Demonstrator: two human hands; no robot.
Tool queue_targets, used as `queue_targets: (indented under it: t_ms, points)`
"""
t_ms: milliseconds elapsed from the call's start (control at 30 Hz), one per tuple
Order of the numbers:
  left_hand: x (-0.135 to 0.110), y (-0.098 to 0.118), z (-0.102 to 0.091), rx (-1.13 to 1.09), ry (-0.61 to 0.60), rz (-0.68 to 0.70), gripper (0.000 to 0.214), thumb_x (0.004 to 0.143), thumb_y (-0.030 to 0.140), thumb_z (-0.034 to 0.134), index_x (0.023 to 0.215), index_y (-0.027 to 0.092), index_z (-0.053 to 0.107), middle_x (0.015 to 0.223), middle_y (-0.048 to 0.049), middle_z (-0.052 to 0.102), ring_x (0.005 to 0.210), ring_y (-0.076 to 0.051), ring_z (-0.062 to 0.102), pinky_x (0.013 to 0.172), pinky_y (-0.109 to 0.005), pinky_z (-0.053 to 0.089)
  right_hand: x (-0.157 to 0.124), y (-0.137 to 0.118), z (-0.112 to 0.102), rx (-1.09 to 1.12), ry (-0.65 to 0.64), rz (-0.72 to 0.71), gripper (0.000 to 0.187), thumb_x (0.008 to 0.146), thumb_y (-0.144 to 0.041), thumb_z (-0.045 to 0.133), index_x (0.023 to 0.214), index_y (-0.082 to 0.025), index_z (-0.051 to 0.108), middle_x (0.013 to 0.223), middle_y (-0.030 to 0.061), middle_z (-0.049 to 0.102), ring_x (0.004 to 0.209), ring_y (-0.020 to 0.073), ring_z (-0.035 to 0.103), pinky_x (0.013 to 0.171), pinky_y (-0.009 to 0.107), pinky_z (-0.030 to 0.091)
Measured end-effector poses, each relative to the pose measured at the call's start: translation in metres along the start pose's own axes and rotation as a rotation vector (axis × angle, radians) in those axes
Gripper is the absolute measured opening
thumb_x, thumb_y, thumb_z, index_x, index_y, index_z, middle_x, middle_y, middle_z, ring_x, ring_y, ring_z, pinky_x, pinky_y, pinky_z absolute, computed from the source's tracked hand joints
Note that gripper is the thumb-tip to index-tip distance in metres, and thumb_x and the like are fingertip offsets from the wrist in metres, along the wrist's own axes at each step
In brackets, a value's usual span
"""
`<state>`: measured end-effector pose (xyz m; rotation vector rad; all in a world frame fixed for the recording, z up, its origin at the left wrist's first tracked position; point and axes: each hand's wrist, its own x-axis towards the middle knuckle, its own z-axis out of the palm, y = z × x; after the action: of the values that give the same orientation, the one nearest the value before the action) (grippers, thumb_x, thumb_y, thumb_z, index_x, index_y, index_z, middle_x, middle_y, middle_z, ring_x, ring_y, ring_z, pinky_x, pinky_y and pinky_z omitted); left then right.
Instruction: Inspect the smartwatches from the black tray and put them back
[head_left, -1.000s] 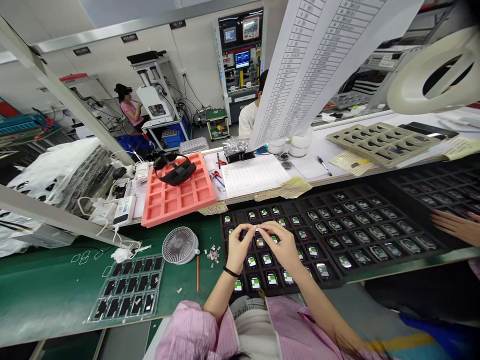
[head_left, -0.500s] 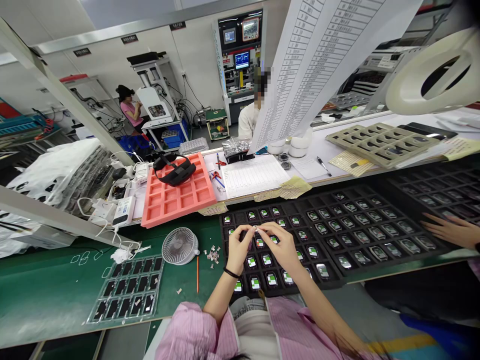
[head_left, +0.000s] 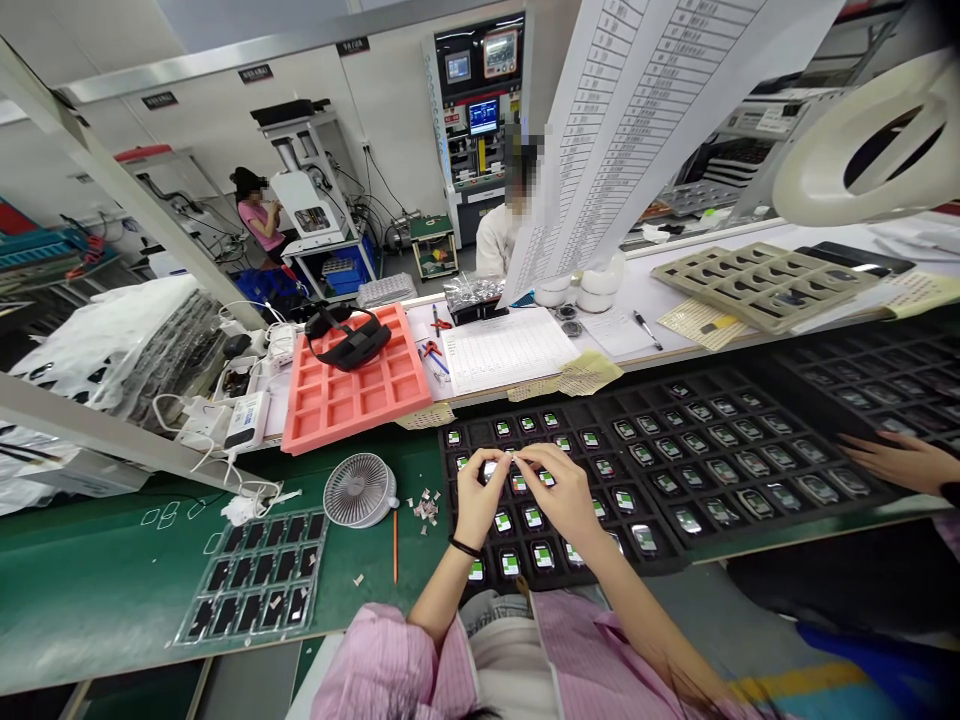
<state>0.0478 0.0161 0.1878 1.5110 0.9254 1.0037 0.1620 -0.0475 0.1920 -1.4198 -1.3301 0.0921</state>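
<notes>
The left hand (head_left: pixel 474 492) is curled, its thumb and forefinger brought together in a pinch. The right hand (head_left: pixel 561 494) is bent the same way, and its thumb and forefinger are set against those of the left. A tiny white piece (head_left: pixel 511 456) is gripped where the fingertips meet; its shape is too small to be made out. It is held above the near tray (head_left: pixel 480 434), a black one, between the two hands.

In the near tray, watches (head_left: pixel 543 556) are laid in rows, most with screens lit green and white; some are partly hidden by the hands and forearms. Just to its right, the far tray (head_left: pixel 649 398), also black, is filled with more watches, several of them dark or greyish. Beyond that, another person's hand (head_left: pixel 900 464) is rested at the edge of a dark tray; what is touched by its fingers cannot be told.

On the green bench (head_left: pixel 97 590), a clear tray (head_left: pixel 241 634) is loaded with black parts (head_left: pixel 263 570) in three rows, small pale bits being seen on a few. Between it and the watches, a fan (head_left: pixel 361 490), a pencil (head_left: pixel 395 550) and a loose heap (head_left: pixel 426 507) of small pale pieces are placed. On the shelf, a headset (head_left: pixel 352 345) is carried by a pink tray (head_left: pixel 310 397), and dark pieces are held in the pockets of a beige tray (head_left: pixel 780 324).
</notes>
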Motion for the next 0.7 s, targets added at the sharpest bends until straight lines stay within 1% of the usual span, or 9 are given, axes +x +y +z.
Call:
queue_targets:
  t_ms: [133,267,367,500,567,700]
  points:
    - [-0.0006,0.0005,0.0012,-0.034,0.003,-0.044,0.024,0.078,0.04,0.065,0.076,0.017,0.064,0.075,-0.0023,0.065,0.075,-0.016,0.059,0.074,-0.027,0.045,-0.0004,-0.0001,0.0034,0.019,0.028,0.018,0.013,0.091,-0.02,0.054,0.086,-0.022,0.066,0.082,0.0054,0.068,0.078,0.019,0.064,0.07,0.033,0.054]
    - [-0.0018,0.0006,0.0024,-0.09,-0.022,-0.093,0.026,0.078,0.043,0.066,0.078,0.017,0.065,0.072,-0.0013,0.062,0.07,-0.014,0.056,0.068,-0.025,0.045,-0.0013,0.0004,0.0045,0.082,0.048,0.083,0.014,0.091,-0.023,0.054,0.085,-0.021,0.067,0.082,0.0056,0.067,0.077,0.0185,0.063,0.068,0.032,0.055]
    - [-0.0021,0.0009,0.0033,-0.153,0.001,-0.123,0.031,0.078,0.048,0.066,0.082,0.017,0.065,0.07,0.0,0.058,0.063,-0.011,0.052,0.059,-0.021,0.042,-0.0016,0.0,0.0035,0.208,0.015,0.188,0.013,0.089,-0.026,0.056,0.084,-0.021,0.068,0.083,0.005,0.066,0.077,0.0179,0.063,0.067,0.031,0.057]
    - [-0.0009,0.003,0.0052,-0.29,0.022,-0.192,0.043,0.08,0.059,0.059,0.088,0.017,0.065,0.068,0.0022,0.053,0.052,-0.006,0.042,0.047,-0.018,0.033,-0.002,-0.002,0.003,0.435,-0.069,0.321,0.013,0.087,-0.032,0.061,0.083,-0.021,0.069,0.084,0.0045,0.065,0.076,0.0171,0.062,0.061,0.028,0.059]
    - [-0.0002,0.0043,0.0064,-0.338,0.023,-0.218,0.046,0.079,0.062,0.059,0.088,0.017,0.064,0.068,0.0027,0.053,0.05,-0.005,0.038,0.044,-0.017,0.03,-0.0025,-0.0032,0.0036,0.476,-0.09,0.336,0.014,0.085,-0.033,0.063,0.082,-0.021,0.07,0.083,0.0046,0.065,0.075,0.0168,0.062,0.058,0.027,0.058]
    - [0.0003,0.0064,0.0088,-0.411,0.032,-0.246,0.047,0.074,0.063,0.063,0.084,0.017,0.064,0.067,0.0035,0.051,0.048,-0.004,0.037,0.041,-0.016,0.028,-0.0039,-0.0047,0.005,0.434,-0.075,0.302,0.013,0.085,-0.031,0.064,0.08,-0.022,0.071,0.082,0.005,0.066,0.077,0.0173,0.063,0.058,0.027,0.056]
